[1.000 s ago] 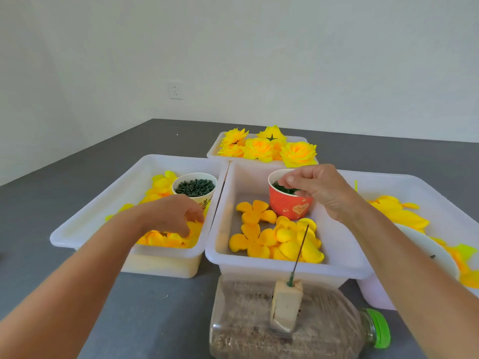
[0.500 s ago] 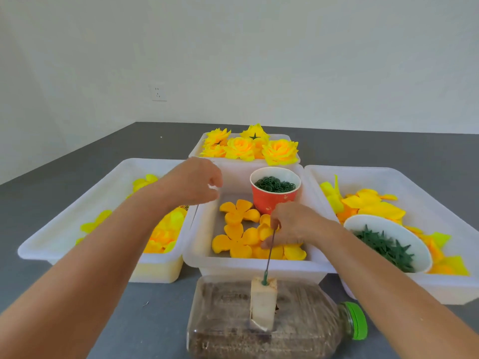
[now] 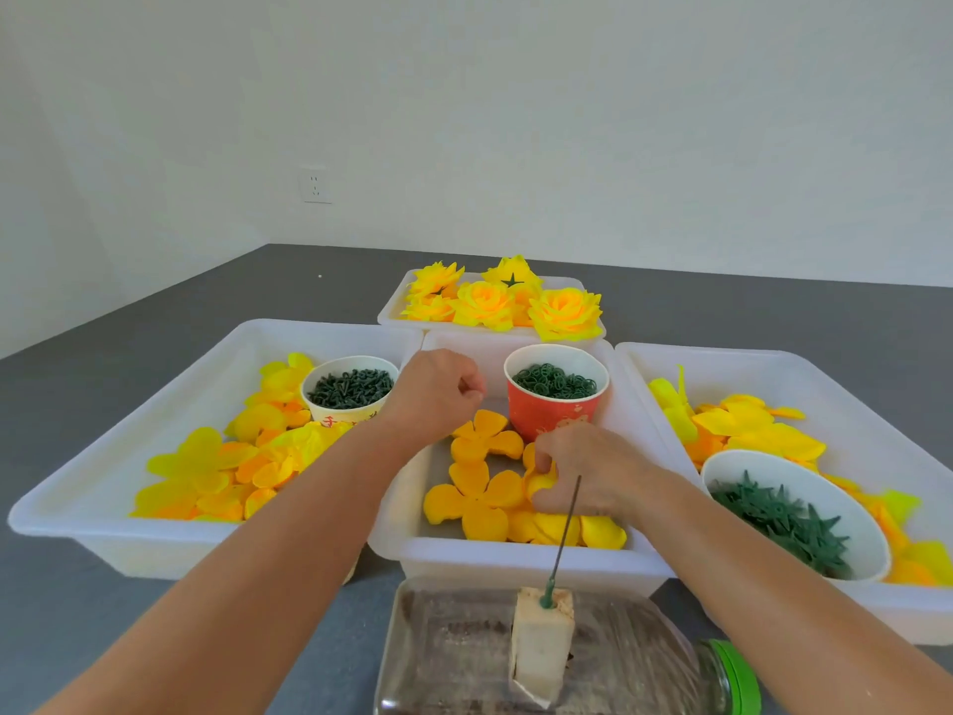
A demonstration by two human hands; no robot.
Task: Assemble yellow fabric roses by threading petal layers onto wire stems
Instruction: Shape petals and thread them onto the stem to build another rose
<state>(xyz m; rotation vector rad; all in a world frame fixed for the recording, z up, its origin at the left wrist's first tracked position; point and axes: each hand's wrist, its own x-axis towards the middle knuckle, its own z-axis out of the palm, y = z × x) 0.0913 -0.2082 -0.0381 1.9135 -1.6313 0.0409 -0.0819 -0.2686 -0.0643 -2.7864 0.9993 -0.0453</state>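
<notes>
Hands, two, bare, both over the middle tray. My left hand hovered above the tray's far left corner with fingers curled in and fingertips pressed together; whether they pinched some small part I could not tell. My right hand was down among the orange petals, thumb and fingers closed on one petal layer near the red cup.

Wire stem: one, bare, nothing threaded, standing tilted in a pale block atop a bottle lying on its side on the table, just in front of the middle tray.

Red cup: filled with green rings. Left tray: yellow petals and a white cup of dark green bits. Right tray: more yellow petals and a bowl of green star pieces. Far tray: finished roses.

Handling note, my judgement: the step was picking a single layer. I would lift slowly to shed any layer clinging beneath, find the centre hole, and bring it over the wire tip square to the wire's lean. The fabric looked limp, so I would support it near the centre and press down along the wire, not sideways, lest the block tip off the bottle.
</notes>
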